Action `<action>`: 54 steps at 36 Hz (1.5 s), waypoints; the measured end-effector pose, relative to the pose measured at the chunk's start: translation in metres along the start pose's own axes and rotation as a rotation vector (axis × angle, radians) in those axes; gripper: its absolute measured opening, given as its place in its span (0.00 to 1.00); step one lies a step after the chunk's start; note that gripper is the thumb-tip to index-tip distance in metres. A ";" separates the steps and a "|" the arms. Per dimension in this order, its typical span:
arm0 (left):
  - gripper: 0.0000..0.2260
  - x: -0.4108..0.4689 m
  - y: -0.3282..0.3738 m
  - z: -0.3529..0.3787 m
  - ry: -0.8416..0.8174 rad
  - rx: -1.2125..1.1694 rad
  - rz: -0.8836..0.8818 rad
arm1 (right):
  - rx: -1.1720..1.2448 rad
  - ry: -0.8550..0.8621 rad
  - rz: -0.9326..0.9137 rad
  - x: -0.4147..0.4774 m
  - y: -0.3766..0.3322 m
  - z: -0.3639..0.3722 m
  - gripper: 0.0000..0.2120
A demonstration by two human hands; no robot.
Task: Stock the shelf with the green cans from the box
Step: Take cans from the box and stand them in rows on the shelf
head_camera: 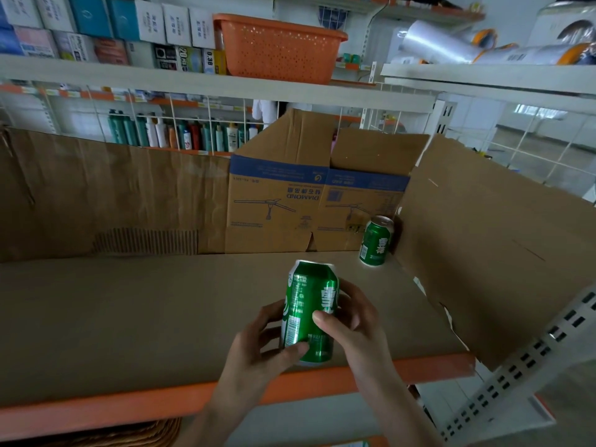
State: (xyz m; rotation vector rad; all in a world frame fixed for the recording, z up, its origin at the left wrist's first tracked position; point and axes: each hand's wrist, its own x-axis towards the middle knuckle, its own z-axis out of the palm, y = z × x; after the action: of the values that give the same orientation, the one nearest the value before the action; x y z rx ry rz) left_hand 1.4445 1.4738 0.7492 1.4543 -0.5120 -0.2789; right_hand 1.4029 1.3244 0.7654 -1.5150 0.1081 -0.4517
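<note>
A green can (308, 309) with white lettering is held upright over the front part of the cardboard-lined shelf (145, 317). My left hand (258, 345) grips its lower left side, thumb across the bottom. My right hand (350, 321) grips its right side, thumb on the front. A second green can (375, 241) stands upright at the back right corner of the shelf, next to a cardboard wall. The box that the cans come from is not in view.
Flattened cardboard (280, 201) printed with blue bands lines the shelf's back, and a brown sheet (490, 253) leans along its right side. The shelf's orange front edge (129, 404) runs below my hands. An orange basket (277, 48) sits on the shelf above. A perforated metal upright (532, 353) stands at the right.
</note>
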 end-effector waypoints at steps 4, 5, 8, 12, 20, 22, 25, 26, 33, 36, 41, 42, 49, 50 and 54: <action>0.35 0.001 -0.002 0.004 -0.020 0.025 0.016 | 0.007 0.040 -0.030 -0.002 -0.002 0.001 0.29; 0.35 0.001 -0.002 0.005 -0.025 0.025 0.018 | 0.014 0.043 -0.033 -0.002 -0.003 0.002 0.29; 0.35 0.002 -0.004 0.007 -0.041 0.033 0.024 | 0.019 0.038 -0.037 -0.002 -0.003 0.002 0.29; 0.33 0.003 -0.009 0.007 -0.016 0.017 0.012 | -0.034 0.011 -0.045 -0.001 -0.002 -0.002 0.30; 0.33 0.004 -0.017 0.005 -0.034 -0.056 -0.031 | -0.187 -0.122 0.020 0.012 -0.010 -0.019 0.32; 0.33 0.005 -0.016 0.006 -0.051 -0.070 -0.032 | -0.159 -0.141 0.040 0.016 -0.015 -0.021 0.30; 0.33 0.006 -0.015 0.007 -0.082 -0.080 -0.037 | -0.138 -0.159 0.061 0.023 -0.025 -0.024 0.28; 0.33 0.006 -0.015 0.007 -0.092 -0.085 -0.037 | -0.148 -0.174 0.063 0.026 -0.027 -0.025 0.29; 0.34 0.012 -0.018 0.009 -0.150 -0.107 -0.042 | -0.298 -0.293 0.093 0.044 -0.040 -0.034 0.27; 0.34 0.016 -0.019 0.010 -0.167 -0.110 -0.038 | -0.372 -0.369 0.093 0.051 -0.048 -0.039 0.22; 0.34 0.025 -0.021 0.013 -0.185 -0.070 -0.005 | -0.483 -0.421 0.085 0.063 -0.054 -0.048 0.24; 0.34 0.027 -0.023 0.014 -0.181 -0.064 0.000 | -0.497 -0.428 0.082 0.066 -0.054 -0.049 0.26; 0.36 0.042 -0.041 0.017 -0.208 0.054 0.031 | -0.587 -0.485 0.063 0.079 -0.054 -0.058 0.27; 0.38 0.043 -0.045 0.015 -0.207 0.097 0.031 | -0.603 -0.487 0.056 0.082 -0.053 -0.061 0.27; 0.42 0.049 -0.061 0.002 -0.125 0.338 0.065 | -0.645 -0.461 0.055 0.095 -0.049 -0.075 0.28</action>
State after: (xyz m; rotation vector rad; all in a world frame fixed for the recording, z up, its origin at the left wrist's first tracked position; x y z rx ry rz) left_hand 1.4937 1.4421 0.6973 1.7505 -0.7325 -0.2406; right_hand 1.4528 1.2210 0.8282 -2.2071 -0.0769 -0.0007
